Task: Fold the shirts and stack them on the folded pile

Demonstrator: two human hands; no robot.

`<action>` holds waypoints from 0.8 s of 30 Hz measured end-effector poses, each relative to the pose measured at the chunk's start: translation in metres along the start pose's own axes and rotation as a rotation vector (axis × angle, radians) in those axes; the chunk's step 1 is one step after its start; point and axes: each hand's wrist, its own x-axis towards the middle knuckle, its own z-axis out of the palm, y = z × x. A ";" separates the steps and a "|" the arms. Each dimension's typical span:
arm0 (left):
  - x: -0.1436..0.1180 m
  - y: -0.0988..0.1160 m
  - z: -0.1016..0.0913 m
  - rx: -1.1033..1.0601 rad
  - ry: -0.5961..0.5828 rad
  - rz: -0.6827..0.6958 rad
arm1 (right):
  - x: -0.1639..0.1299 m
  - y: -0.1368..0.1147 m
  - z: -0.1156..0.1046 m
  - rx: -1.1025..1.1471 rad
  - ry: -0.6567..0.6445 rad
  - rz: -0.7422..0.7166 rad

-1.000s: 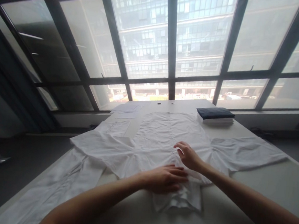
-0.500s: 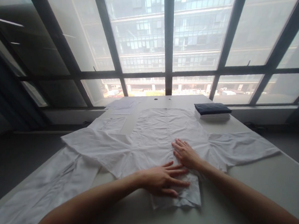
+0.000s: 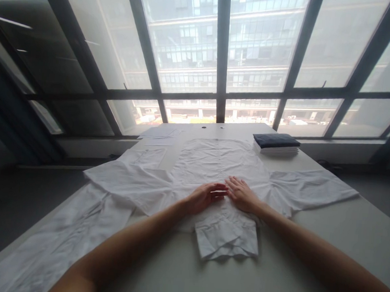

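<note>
Readable text: none found anywhere in the head view.
White shirt: plain cloth, no label or print visible.
Folded stack: dark top piece, no tag legible.
Paper sheets: too far and too pale to read.
Building outside: no signs legible.

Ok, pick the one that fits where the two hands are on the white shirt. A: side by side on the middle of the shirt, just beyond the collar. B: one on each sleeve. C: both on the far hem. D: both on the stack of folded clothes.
A: the left hand and right hand lie flat, fingertips nearly meeting, on the white shirt just past its collar.
</note>
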 end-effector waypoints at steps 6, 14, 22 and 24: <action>-0.002 0.004 0.004 -0.064 0.093 -0.033 | 0.001 -0.001 -0.002 -0.030 -0.058 0.074; -0.003 0.008 0.008 -0.077 0.115 -0.079 | 0.000 -0.001 -0.003 -0.010 -0.052 0.080; -0.002 0.009 0.008 -0.105 0.151 -0.095 | 0.000 -0.001 -0.002 -0.002 -0.041 0.087; -0.002 0.009 0.008 -0.113 0.152 -0.094 | 0.000 -0.001 -0.002 -0.002 -0.041 0.087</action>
